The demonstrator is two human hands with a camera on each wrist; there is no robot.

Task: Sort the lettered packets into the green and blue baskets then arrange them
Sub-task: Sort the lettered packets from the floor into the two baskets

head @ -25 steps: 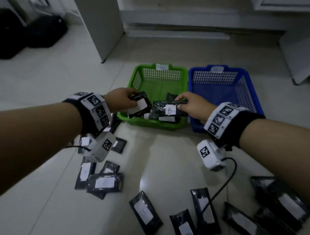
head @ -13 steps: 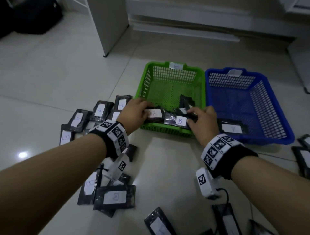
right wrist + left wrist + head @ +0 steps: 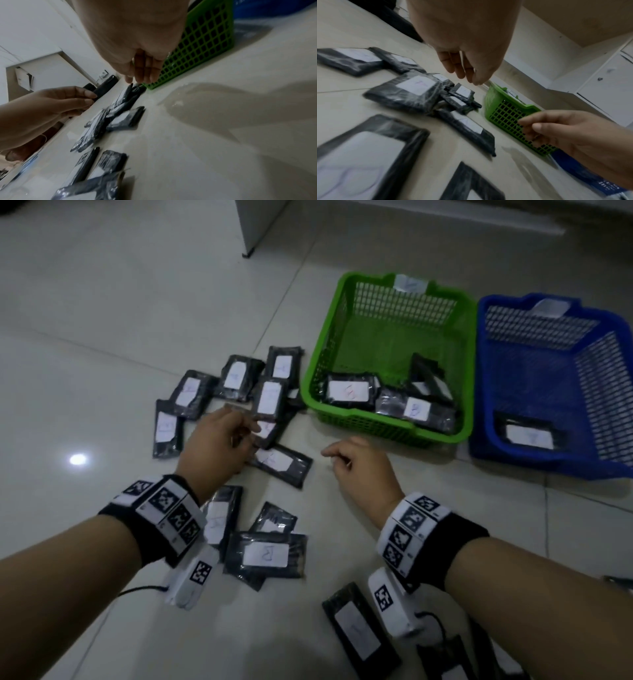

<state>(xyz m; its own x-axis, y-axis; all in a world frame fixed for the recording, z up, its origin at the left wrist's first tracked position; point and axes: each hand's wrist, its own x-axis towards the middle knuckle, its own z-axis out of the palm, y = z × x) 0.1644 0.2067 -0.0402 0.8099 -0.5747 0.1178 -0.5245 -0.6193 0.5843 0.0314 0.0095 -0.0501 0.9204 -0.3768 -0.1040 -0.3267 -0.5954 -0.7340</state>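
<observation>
The green basket holds three black lettered packets, among them one marked B. To its right, the blue basket holds one packet. My left hand hovers with relaxed fingers over a pile of loose packets on the floor, left of the green basket; it holds nothing. In the left wrist view its fingers hang above a packet. My right hand is loosely curled and empty above bare floor, in front of the green basket.
More packets lie near me: one marked B, one beside my right wrist, others along the bottom right edge. A white cabinet corner stands behind the pile. Dark bags sit far left. Camera cables trail from both wrists.
Both hands have let go of their packets in the green basket and drawn back. The left hand swung left over the floor pile; the right pulled back to the floor in front of the basket.
</observation>
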